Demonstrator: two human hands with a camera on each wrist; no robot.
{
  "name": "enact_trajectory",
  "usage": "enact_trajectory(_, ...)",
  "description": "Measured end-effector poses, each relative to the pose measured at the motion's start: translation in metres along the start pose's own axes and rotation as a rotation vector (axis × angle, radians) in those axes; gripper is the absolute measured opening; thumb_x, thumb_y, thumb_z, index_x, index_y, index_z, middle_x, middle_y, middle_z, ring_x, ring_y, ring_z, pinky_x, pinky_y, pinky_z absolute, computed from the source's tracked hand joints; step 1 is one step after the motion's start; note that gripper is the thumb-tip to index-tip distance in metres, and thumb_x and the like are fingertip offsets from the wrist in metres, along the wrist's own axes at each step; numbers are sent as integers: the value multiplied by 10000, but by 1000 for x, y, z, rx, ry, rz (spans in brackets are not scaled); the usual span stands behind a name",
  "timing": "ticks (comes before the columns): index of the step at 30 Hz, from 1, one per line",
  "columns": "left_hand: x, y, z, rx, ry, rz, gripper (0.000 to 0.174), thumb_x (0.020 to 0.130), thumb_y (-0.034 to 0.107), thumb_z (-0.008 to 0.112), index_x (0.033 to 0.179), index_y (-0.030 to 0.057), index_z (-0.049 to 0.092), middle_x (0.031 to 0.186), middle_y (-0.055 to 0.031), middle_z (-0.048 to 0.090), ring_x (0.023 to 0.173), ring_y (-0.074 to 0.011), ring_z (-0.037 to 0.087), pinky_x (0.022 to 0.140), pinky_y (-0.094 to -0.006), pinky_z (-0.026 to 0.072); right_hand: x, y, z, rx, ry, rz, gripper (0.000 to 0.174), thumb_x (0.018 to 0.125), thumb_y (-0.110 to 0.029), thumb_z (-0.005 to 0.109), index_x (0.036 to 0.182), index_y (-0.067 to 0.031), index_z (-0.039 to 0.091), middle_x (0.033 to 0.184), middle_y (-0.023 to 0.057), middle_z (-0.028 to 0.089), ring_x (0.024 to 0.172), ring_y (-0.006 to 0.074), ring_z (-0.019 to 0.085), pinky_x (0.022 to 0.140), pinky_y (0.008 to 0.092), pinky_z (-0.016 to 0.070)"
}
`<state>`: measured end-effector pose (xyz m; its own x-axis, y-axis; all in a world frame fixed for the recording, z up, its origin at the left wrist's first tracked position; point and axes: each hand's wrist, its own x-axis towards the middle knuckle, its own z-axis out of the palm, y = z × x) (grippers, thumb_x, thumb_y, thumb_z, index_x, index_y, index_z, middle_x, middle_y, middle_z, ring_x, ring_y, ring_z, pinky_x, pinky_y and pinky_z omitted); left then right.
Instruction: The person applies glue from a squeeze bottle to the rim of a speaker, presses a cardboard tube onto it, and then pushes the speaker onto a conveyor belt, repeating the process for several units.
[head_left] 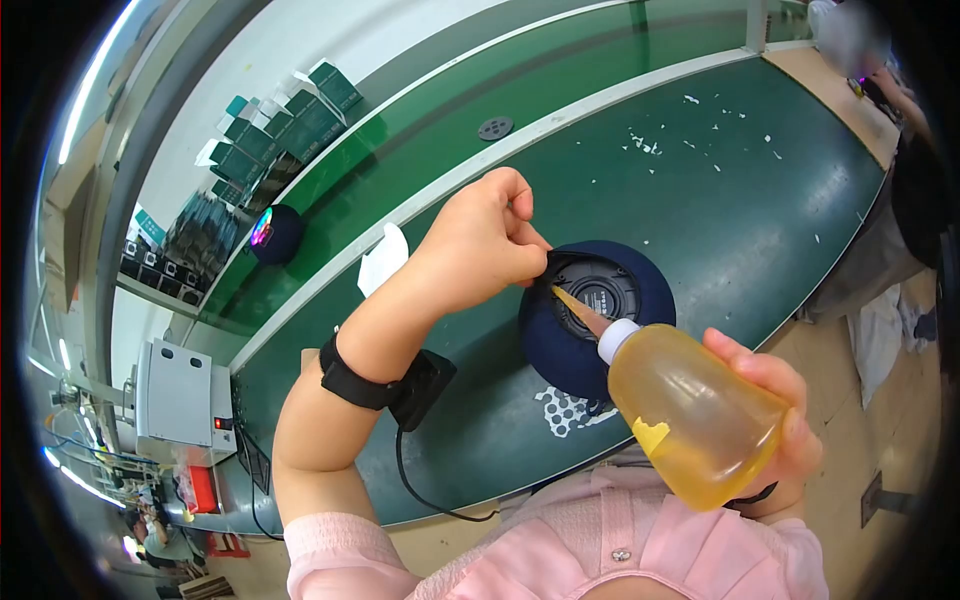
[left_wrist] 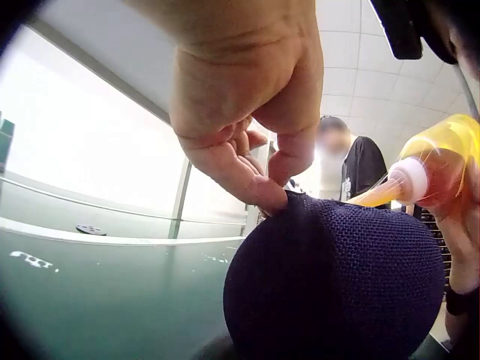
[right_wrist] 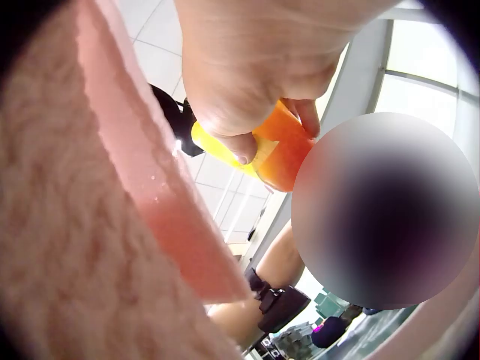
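Note:
A round speaker [head_left: 540, 340] covered in dark blue fabric rests on the green table, its recessed black base facing up. At the rim of that opening, the left hand [head_left: 480, 240] pinches the fabric edge between thumb and finger; the left wrist view shows the same hand [left_wrist: 247, 112] at the top of the fabric [left_wrist: 337, 277]. The right hand [head_left: 780, 400] grips a squeeze bottle [head_left: 690, 420] of yellow liquid, tilted, its narrow nozzle pointing into the opening near the left fingertips. In the right wrist view, the right hand [right_wrist: 255, 67] is wrapped round the bottle [right_wrist: 285, 150].
White scraps lie on the green table [head_left: 700, 240]. A perforated white piece [head_left: 567, 412] is beside the speaker. Another speaker [head_left: 276, 235] with coloured lights and several green boxes [head_left: 290, 125] stand beyond the ledge. A grey machine [head_left: 175, 390] is at the left.

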<state>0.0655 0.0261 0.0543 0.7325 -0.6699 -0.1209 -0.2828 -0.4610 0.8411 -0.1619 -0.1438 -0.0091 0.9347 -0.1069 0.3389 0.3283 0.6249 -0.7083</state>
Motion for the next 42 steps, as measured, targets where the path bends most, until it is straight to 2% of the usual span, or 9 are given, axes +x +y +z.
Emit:
enact_trajectory(7,-2,-1,0,-34,24,-43,292,694,-60,578,828,49,342,736,-179,631,643,-136,600,557,-274,514,7,14,-8,-284,-290,-181,433,923,-175,475,1312,-29,355,1369,307,299,1206,458,431,994,495,395)
enact_trajectory(9,-2,-2,0,-26,24,-45,293,692,-60,578,827,49,343,735,-179,632,638,-135,598,552,-273,512,14,16,-13,-819,-518,-612,415,895,-149,501,1291,-99,390,1293,320,353,1148,520,448,969,560,387)
enact_trajectory(10,-2,-3,0,-24,28,-43,292,691,-61,578,826,48,343,737,-180,633,634,-136,598,548,-270,508,18,11,-15,-893,-616,-594,533,927,-208,420,1338,101,280,1460,288,149,1303,465,293,1030,469,360)
enact_trajectory(14,-3,-4,0,-20,37,-35,283,691,-59,573,821,47,345,737,-181,633,626,-133,597,542,-265,502,17,9,-14,-851,-617,-564,516,927,-234,449,1334,55,319,1464,265,162,1295,456,314,1021,481,371)
enact_trajectory(16,-5,0,0,12,39,-36,278,693,-57,572,819,46,346,729,-176,630,626,-129,596,541,-264,500,11,7,-8,-400,-383,-164,434,908,-147,493,1301,-19,362,1381,300,289,1202,478,426,981,521,395)
enact_trajectory(23,-4,-3,4,106,64,20,275,686,-59,568,817,40,347,693,-154,615,618,-118,583,534,-259,489,1,-1,-5,-8,-79,-43,482,941,-320,440,1290,4,364,1440,226,256,1285,374,368,1032,484,365)
enact_trajectory(33,-6,11,4,390,-12,13,220,679,-18,624,782,28,436,677,-57,572,653,-74,534,571,-226,441,2,12,-15,-238,19,-232,492,958,-409,299,1232,-18,418,1352,228,404,1218,386,442,969,505,428)
enact_trajectory(39,14,26,15,343,20,364,176,697,0,636,833,7,524,708,-77,609,686,-159,617,601,-302,482,4,4,-16,-46,-149,-127,427,950,-245,417,1290,1,339,1458,186,228,1282,400,360,989,501,414)
enact_trajectory(42,21,37,22,588,-230,514,208,669,-22,626,856,11,542,758,-137,631,742,-295,638,628,-355,496,5,2,-17,-53,-159,-120,436,952,-258,423,1288,6,337,1462,179,223,1285,398,356,992,498,411)
